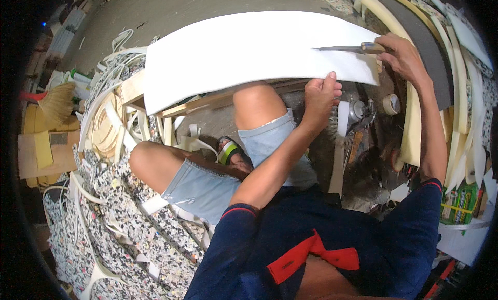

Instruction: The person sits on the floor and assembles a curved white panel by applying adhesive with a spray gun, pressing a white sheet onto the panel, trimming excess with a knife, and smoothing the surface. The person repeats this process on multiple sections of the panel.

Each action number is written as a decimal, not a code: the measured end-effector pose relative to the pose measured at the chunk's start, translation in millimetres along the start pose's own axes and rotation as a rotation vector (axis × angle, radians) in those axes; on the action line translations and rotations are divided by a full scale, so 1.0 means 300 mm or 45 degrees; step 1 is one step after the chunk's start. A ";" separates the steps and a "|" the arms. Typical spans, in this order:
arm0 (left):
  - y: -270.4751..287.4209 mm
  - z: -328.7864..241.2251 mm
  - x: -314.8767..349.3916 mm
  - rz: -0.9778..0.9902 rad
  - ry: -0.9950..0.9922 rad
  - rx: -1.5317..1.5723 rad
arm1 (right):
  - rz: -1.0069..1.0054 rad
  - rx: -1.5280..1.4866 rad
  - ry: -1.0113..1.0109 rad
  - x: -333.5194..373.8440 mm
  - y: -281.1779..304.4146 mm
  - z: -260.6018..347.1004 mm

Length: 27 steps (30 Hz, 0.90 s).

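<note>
A broad white foam sheet point(233, 48) lies across a low wooden support point(193, 107) in front of my knees. At its near edge, toward the right, my left hand point(321, 96) is closed, the thumb on top and the other fingers curled by the edge. My right hand point(403, 57) grips the handle of a knife point(342, 49) above the sheet's right end. The blade points left and lies flat along the white surface. Whether it touches or cuts the foam I cannot tell.
Speckled foam point(140, 217) and pale offcuts are piled at the left, near a broom point(58, 104). Long yellowish foam strips point(412, 123) curve along the right side. A roll of tape point(390, 104) and several tools are on the floor below my right arm.
</note>
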<state>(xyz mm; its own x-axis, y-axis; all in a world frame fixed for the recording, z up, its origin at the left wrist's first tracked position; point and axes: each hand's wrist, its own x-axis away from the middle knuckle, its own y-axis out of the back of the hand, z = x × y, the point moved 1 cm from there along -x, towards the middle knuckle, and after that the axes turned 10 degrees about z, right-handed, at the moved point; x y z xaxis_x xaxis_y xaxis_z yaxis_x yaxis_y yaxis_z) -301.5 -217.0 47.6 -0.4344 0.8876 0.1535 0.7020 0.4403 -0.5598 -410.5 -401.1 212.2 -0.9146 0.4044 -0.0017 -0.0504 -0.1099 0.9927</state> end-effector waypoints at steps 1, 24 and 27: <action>0.001 0.000 0.002 0.002 0.018 -0.002 | 0.016 -0.018 0.026 -0.007 -0.006 -0.006; 0.000 -0.007 0.008 0.034 -0.007 0.001 | 0.103 0.024 0.041 -0.054 -0.056 -0.056; 0.008 -0.004 0.010 0.028 -0.010 -0.005 | 0.154 -0.004 0.011 -0.036 -0.038 -0.059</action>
<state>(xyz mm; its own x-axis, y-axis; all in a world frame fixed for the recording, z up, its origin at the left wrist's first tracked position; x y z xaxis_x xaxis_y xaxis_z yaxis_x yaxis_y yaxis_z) -300.6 -213.1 47.7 -0.4231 0.8960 0.1344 0.7139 0.4211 -0.5595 -407.1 -420.1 198.8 -0.9175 0.3802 0.1172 0.0594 -0.1604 0.9853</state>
